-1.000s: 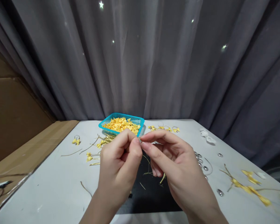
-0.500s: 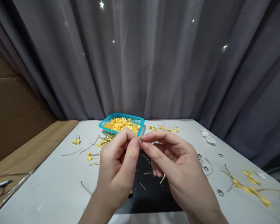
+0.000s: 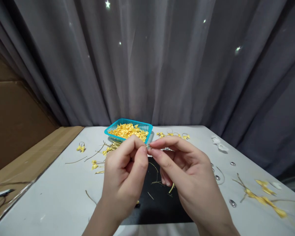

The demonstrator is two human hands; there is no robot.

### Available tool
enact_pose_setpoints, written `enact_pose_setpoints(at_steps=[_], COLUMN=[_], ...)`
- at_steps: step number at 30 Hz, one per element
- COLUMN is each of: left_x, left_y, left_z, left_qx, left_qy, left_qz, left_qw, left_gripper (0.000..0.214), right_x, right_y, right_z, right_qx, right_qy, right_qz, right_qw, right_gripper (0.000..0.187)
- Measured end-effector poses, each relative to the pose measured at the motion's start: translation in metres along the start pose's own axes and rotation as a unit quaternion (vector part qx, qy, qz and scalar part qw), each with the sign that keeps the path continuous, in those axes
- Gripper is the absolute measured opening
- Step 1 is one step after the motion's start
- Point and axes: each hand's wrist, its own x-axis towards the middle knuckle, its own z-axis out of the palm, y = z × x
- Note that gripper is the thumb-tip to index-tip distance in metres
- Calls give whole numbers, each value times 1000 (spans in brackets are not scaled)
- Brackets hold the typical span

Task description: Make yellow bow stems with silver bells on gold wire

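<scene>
Mostly, fingertips (image 3: pixel 144 151) hide a tiny piece (image 3: pixel 148 147).

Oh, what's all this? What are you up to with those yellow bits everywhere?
A person's left hand and right hand meet at the fingertips, pinching a tiny piece too small to make out, above a black mat. Behind the hands sits a blue basket of yellow bows; more bows, wires and silvery pieces lie around the white table.

I see a small handicraft workspace, perhaps at home: a white bench (image 3: pixel 56 190) strewn with yellow bows (image 3: pixel 81 148) and gold strips (image 3: pixel 114 146), blue basket (image 3: pixel 140 125), grey star-dotted curtain (image 3: pixel 142 72) behind.
</scene>
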Motion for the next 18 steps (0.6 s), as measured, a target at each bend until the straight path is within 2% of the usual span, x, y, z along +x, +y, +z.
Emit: enact_pose_setpoints(at_steps=[18], left_x=[0], left_y=[-1], left_z=[0], left_qx=[-7], left_qy=[-2], left_qz=[-10], left_qw=[1000], left_gripper=[28], right_x=[-3], right_y=[0], right_z=[-1], right_qx=[-8], right_qy=[-10], right_qz=[13], right_qw=[1000], right_gripper=[2])
